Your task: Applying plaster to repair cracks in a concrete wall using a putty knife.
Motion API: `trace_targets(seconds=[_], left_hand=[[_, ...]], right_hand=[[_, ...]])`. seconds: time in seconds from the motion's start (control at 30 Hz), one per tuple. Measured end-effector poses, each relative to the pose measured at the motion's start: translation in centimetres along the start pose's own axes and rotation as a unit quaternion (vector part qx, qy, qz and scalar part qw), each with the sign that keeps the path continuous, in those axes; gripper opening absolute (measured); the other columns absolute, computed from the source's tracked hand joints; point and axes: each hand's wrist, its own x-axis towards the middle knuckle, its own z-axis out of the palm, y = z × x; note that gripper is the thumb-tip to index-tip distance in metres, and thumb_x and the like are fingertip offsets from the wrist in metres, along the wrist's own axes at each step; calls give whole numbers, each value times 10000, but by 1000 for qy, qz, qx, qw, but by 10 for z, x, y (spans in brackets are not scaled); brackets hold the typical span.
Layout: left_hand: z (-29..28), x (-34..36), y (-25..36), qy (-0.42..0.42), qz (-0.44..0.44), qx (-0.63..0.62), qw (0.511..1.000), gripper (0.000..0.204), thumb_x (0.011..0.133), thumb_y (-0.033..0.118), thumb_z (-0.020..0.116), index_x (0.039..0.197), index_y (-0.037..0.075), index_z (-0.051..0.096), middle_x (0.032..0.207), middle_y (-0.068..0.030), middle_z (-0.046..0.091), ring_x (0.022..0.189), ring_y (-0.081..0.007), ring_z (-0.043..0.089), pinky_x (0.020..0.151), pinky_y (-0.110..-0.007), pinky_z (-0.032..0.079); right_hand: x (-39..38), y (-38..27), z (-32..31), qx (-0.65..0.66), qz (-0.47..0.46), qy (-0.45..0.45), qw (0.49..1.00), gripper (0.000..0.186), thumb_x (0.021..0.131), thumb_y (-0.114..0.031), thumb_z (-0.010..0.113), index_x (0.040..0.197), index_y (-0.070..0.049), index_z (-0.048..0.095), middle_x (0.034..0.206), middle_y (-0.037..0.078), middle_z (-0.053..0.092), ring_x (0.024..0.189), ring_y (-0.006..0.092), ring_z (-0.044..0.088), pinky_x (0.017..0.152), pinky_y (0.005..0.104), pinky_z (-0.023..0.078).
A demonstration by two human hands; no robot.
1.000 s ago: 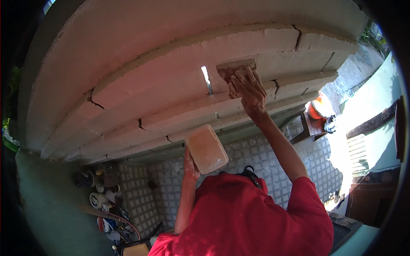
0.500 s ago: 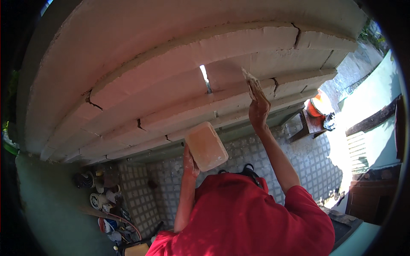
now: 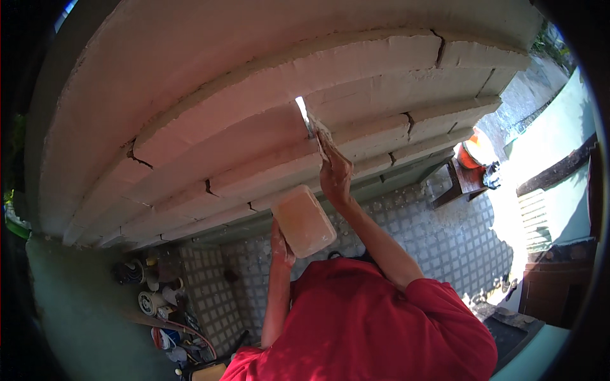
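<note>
My left hand (image 3: 281,244) grips a pale orange rectangular tub (image 3: 304,221) with rounded corners by its near left side. Smears of whitish paste mark its edge and my fingers. Held up against the slatted pale wall (image 3: 375,57), my right hand (image 3: 337,173) is closed on a thin, paste-smeared tool that looks like a putty knife (image 3: 319,134). It shows nearly edge-on, so its full shape is hard to make out. The tip lies at the lower end of a narrow bright gap (image 3: 301,108) between two slat sections.
Dark cracks (image 3: 410,122) split several slats. Below is a checkered tile floor (image 3: 406,232). A small wooden bench (image 3: 467,181) with an orange-and-white bucket (image 3: 473,152) stands at the right. Jars and tools (image 3: 152,301) crowd the lower left beside a green wall (image 3: 82,298).
My right hand has moved left and slightly down with the putty knife, from the slat surface to the bright gap. My left hand holds the tub in almost the same place.
</note>
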Motion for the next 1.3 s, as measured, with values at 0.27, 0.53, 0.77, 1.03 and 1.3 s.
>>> trace_targets(seconds=[0.27, 0.53, 0.77, 1.03, 1.3], left_hand=[[9, -6, 0, 30, -1, 20, 999, 598, 1004, 506, 432, 1442, 100, 403, 1397, -49, 515, 1233, -217, 540, 1010, -372, 475], [-8, -6, 8, 19, -5, -4, 1000, 593, 1007, 502, 426, 1442, 99, 403, 1403, -45, 511, 1236, -216, 537, 1022, -367, 463], [-3, -8, 5, 9, 11, 9, 1000, 584, 1009, 494, 430, 1442, 102, 405, 1400, -34, 515, 1232, -219, 538, 1025, -369, 458], [-10, -2, 11, 3, -3, 4, 1000, 585, 1007, 493, 440, 1438, 100, 409, 1397, -44, 516, 1224, -215, 542, 1015, -367, 464], [1, 4, 8, 19, 13, 24, 999, 598, 999, 503, 452, 1440, 102, 407, 1401, -43, 508, 1229, -223, 537, 1011, -373, 468]], right_hand=[[34, -7, 12, -45, 54, 88, 994, 522, 795, 150, 453, 1284, 20, 579, 1192, 242, 633, 1019, 361, 671, 826, 379, 529], [19, -24, -8, -60, 102, 69, 991, 497, 819, 124, 432, 1267, -3, 606, 1114, 234, 666, 893, 358, 688, 754, 364, 538], [39, 5, -17, -135, 78, 124, 980, 480, 827, 84, 471, 1277, -11, 606, 1056, 236, 676, 778, 292, 683, 686, 353, 512], [32, -15, -14, -71, 22, 78, 994, 472, 827, 123, 450, 1267, 29, 594, 1201, 226, 646, 1041, 319, 650, 871, 375, 490], [56, 11, -14, -95, -28, 120, 988, 470, 812, 125, 455, 1246, 29, 607, 1191, 220, 650, 1081, 318, 664, 889, 354, 518]])
